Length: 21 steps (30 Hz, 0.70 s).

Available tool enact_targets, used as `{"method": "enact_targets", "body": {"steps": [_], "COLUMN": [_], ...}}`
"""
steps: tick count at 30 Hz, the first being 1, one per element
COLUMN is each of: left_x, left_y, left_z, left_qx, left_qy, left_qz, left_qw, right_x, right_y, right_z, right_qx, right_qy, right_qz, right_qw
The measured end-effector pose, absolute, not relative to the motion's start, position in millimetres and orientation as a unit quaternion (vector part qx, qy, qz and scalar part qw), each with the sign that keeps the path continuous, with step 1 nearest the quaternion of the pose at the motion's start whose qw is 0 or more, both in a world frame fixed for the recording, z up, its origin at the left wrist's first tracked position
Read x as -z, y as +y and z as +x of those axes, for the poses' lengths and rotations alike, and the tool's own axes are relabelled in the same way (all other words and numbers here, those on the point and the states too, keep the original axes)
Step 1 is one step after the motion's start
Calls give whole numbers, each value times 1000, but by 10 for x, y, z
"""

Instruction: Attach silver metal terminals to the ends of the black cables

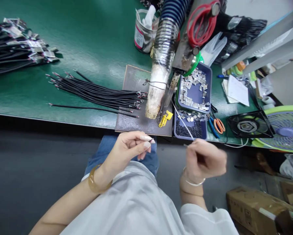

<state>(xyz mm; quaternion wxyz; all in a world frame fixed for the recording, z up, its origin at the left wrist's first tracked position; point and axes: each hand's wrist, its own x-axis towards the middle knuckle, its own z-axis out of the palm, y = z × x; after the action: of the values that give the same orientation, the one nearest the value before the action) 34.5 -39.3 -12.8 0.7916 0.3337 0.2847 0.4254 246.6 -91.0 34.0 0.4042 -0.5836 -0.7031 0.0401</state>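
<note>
My left hand (130,148) is closed in a pinch in front of the table edge. Between its thumb and forefinger is a tiny dark piece (151,140), too small to name. My right hand (205,158), smeared by motion, is curled into a fist below the blue trays. A thin silvery wire (183,120) runs from the stand down to its fingers, and the fist seems closed on it. Cut black cables (94,93) with stripped ends lie in a row, partly on a dark board (136,76). One cable (87,107) lies apart at the front.
A taped hose (158,75) hangs over the board by a yellow clip (165,118). An upper tray (208,85) holds metal connector shells; a lower tray (204,129) holds small black pieces. Pliers (218,125), a fan (250,124) and a cable bundle (19,45) lie around.
</note>
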Motion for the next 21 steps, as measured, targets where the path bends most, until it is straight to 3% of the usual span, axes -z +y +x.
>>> {"method": "enact_targets", "body": {"steps": [2,6,11,21], "left_x": [145,193,244,312], "left_y": [-378,-339,-314,-356], "left_z": [338,368,420,433], "left_qx": [-414,-405,-375,-368], "left_qy": [301,343,364,361], "left_qz": [336,332,352,386], "left_qw": [790,780,776,765], "right_x": [-451,-582,-495,-470], "right_y": [-828,-523,-88,569], "right_z": [2657,3076,3529,3939], "right_qx": [2,17,157,-108], "right_qy": [-688,-712,-650,-691], "right_qz": [-625,-676,-727,-704], "right_qw": [369,189,157,123]}}
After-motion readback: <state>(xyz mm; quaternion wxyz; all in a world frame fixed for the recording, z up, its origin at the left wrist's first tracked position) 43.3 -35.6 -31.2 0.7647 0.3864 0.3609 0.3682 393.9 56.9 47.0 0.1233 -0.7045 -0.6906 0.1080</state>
